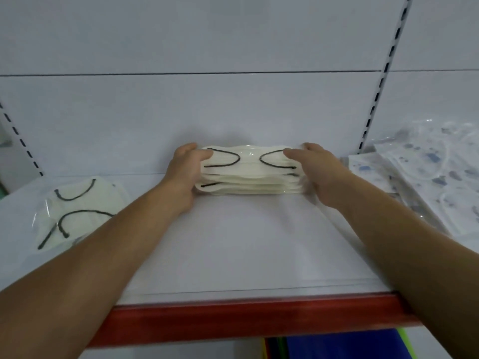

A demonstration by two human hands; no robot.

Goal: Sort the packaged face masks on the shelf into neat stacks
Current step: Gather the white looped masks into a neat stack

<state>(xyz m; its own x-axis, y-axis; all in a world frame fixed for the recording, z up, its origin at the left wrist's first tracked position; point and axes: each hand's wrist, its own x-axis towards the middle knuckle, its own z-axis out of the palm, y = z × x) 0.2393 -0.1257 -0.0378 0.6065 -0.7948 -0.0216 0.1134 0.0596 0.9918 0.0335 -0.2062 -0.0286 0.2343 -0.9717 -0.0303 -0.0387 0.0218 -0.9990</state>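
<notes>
A stack of cream face masks with black ear loops, each in clear wrap, sits at the back middle of the white shelf. My left hand grips the stack's left end, and my right hand grips its right end, fingers over the top pack. Loose cream packs with black loops lie at the shelf's left. A pile of white packs with blue and grey print lies at the right.
The shelf's white back panel stands right behind the stack. Slotted uprights run up on the right and at the far left. A red strip edges the shelf front; coloured items show below it.
</notes>
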